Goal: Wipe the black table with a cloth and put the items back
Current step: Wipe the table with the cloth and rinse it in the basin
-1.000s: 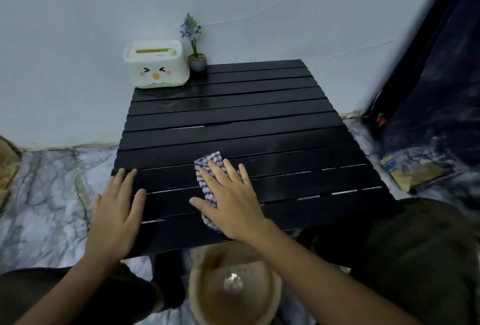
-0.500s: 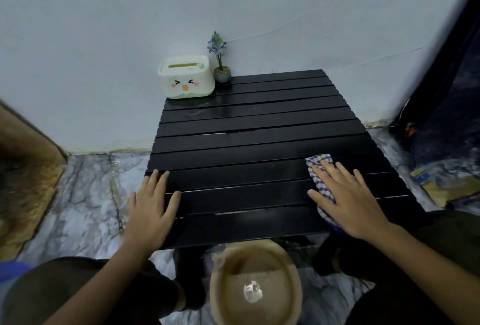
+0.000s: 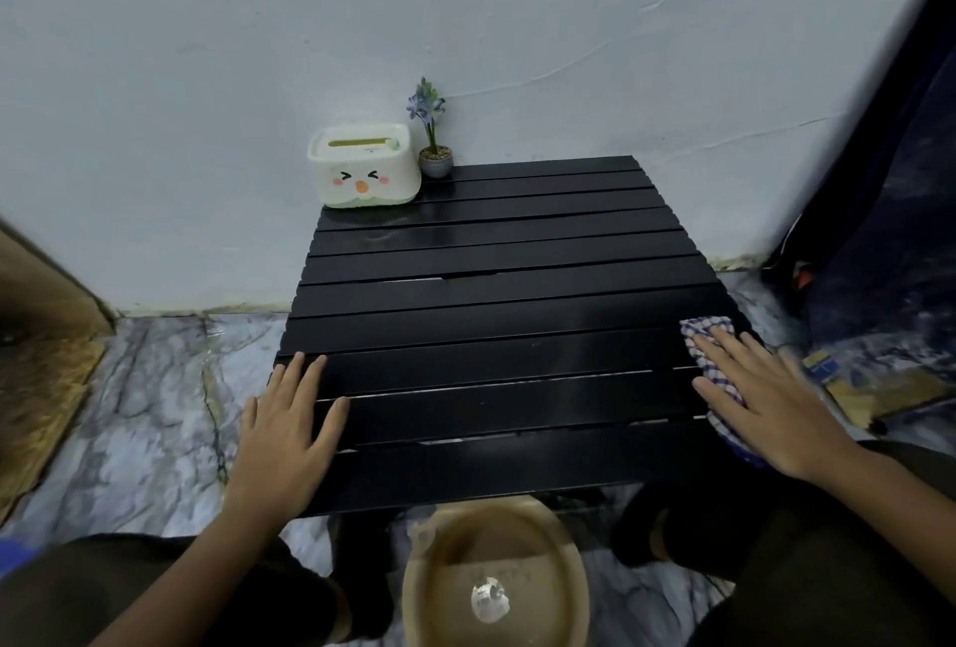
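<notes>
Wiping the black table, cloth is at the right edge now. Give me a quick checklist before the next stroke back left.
1. Right hand flat on the checked cloth: ok.
2. Cloth fully on the black table: not ok, its near end hangs past the right edge.
3. Left hand bracing the near left corner: ok.
4. Stroke path free of items: ok.
5. Tissue box and flower pot out of the way at the far left corner: ok.
6. Far slats already wiped: cannot tell.

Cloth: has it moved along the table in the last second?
Yes. The cloth, under the right hand, has slid from near the table's front middle to its right edge.
</notes>
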